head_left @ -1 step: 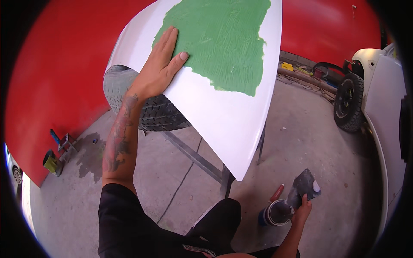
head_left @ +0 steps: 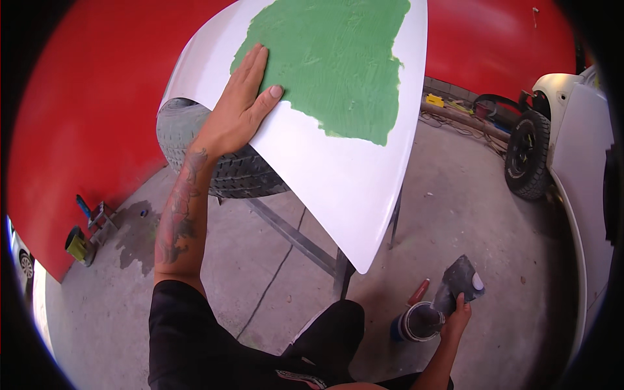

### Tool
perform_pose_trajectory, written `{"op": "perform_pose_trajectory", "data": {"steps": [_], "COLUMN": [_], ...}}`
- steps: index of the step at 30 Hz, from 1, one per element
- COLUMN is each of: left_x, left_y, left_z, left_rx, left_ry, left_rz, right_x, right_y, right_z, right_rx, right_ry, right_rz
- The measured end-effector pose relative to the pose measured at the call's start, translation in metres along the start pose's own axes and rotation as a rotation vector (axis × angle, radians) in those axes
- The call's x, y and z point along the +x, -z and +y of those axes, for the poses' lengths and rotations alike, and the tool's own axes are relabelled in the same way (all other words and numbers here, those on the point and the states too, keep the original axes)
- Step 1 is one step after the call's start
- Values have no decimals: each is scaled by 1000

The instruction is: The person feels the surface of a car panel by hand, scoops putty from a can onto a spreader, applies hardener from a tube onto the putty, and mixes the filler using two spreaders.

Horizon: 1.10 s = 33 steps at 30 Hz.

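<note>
My left hand (head_left: 237, 107) lies flat, fingers stretched out, on a white car fender (head_left: 344, 201). Its fingertips reach the left edge of a broad green patch of body filler (head_left: 331, 71), which shows streaks and a ragged outline. Down at the right, my right hand (head_left: 456, 322) grips the near edge of a dark, square plate (head_left: 458, 279) with a white dab on it. The plate is tilted above an open can (head_left: 416, 323). Beside the can is a red tube (head_left: 419, 292).
Under the fender are a tyre (head_left: 247, 172) and a metal stand (head_left: 299, 237). At the right stands a white vehicle body (head_left: 585, 136) with a black wheel (head_left: 526, 156). A bucket (head_left: 79, 247) sits at the left, near a red wall (head_left: 84, 117). Cables (head_left: 465, 127) lie at the back.
My left hand has slid very slightly toward me on the fender. My right hand and the dark plate stay where they were.
</note>
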State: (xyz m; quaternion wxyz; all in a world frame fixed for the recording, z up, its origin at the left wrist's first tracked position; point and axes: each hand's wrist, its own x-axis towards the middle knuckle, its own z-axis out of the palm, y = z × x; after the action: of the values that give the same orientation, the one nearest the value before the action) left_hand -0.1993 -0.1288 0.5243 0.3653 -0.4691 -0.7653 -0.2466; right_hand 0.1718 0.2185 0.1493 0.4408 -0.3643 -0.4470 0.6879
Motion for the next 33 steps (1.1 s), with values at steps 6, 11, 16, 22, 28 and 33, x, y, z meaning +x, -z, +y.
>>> {"op": "perform_pose_trajectory", "data": {"steps": [6,11,16,22,28,33], "left_x": [-30,-49,-2,62,56,62], "left_y": [8,12,33,65,96,64], "left_z": [17,5,-26,-8,-4,1], "left_rx": [-7,-30,54,314,831,257], "left_ry": [-26,-37,-11,-110,39,-120], "left_rz": [-51,-51,113,-38,-328,-20], "right_x": [5,3,-1,-13,-5,8], "right_y": [1,-2,-2,-5,0,6], "right_z": [5,3,2,-10,-11,-4], "right_rx": [0,32,11,-1,-56,-199], "right_ry": [19,-19,-30,-52,-51,-84], "right_rz": [-27,-39,-19,58,25,27]}}
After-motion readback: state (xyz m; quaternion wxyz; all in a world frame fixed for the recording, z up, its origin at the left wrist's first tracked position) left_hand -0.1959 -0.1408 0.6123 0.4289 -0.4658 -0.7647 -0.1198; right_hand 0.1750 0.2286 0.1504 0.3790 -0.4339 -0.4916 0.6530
